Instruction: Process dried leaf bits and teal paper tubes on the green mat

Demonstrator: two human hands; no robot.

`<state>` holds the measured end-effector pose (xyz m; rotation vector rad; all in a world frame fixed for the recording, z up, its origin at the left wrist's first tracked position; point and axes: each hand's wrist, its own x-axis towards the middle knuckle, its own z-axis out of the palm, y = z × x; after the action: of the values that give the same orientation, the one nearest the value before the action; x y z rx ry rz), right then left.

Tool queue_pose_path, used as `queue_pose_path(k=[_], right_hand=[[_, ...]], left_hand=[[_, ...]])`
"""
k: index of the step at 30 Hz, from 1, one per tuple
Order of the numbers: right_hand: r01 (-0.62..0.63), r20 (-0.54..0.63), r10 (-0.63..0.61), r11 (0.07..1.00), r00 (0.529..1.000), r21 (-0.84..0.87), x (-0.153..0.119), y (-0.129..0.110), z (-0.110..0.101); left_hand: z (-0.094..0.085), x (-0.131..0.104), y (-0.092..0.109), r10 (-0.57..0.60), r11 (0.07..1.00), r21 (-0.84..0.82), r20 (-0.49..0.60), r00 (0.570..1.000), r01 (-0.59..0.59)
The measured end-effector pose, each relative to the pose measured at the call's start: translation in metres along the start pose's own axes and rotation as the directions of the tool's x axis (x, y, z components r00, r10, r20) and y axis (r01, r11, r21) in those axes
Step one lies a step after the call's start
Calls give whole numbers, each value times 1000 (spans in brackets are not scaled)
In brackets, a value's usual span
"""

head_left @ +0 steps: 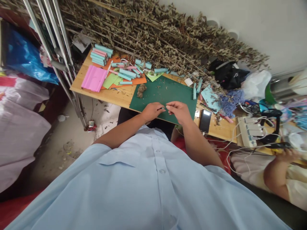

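Observation:
Over the front edge of the green cutting mat (171, 91), my left hand (152, 111) is closed, thumb and finger pinched on a small greyish bit too small to name. Facing it with a narrow gap, my right hand (180, 112) pinches thumb against forefinger; whatever is between those fingertips is hidden. A brown clump of dried plant (141, 90) lies on the mat beyond my left hand. Small crumbs are scattered across the mat. Two light-blue paper rolls (197, 88) lie by the mat's right edge.
Bundles of dried stems (153, 32) cover the table's back. Blue and pink rolls (126, 73) and a pink sheet (94, 78) lie left. A phone (205, 121), power strip (249, 131) and cables are right. Crutch-like metal poles (61, 44) stand left; another person's arm (278, 174) rests at right.

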<state>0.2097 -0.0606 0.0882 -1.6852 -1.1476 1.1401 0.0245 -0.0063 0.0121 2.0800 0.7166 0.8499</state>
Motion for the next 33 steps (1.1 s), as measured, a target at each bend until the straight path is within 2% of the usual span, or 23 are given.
queue_pose_path(k=[2, 5, 8, 11, 15, 20, 24, 27, 33], right_hand=[[60, -137, -68, 996, 988, -66, -1, 5, -12], [87, -332, -138, 982, 933, -166, 1, 18, -37], [51, -441, -160, 967, 883, -249, 1, 37, -60], [8, -405, -192, 910, 894, -415, -2, 56, -68], [24, -320, -250, 819, 914, -573, -6, 74, -56], [85, -236, -362, 684, 902, -724, -1, 78, -39], [86, -173, -377, 579, 910, -811, 3, 76, -33], [62, -180, -372, 554, 910, -830, 5, 76, -29], [-4, -254, -358, 571, 899, -821, 9, 74, -20]], left_hand=[[0, 1, 0, -12, 1000, -10, -15, 1000, 12], [2, 1, -1, -26, 1000, -9, -48, 998, 26], [4, 2, -4, -42, 999, -14, -85, 996, 41], [5, 2, -6, -54, 998, -26, -108, 993, 52], [5, 2, -6, -53, 998, -38, -118, 992, 49], [2, 2, -3, -68, 998, -23, -93, 993, 66], [1, 3, -1, -83, 996, -34, -90, 992, 80], [1, 3, 0, -89, 995, -43, -87, 992, 85], [2, 3, -2, -78, 996, -43, -89, 993, 75]])
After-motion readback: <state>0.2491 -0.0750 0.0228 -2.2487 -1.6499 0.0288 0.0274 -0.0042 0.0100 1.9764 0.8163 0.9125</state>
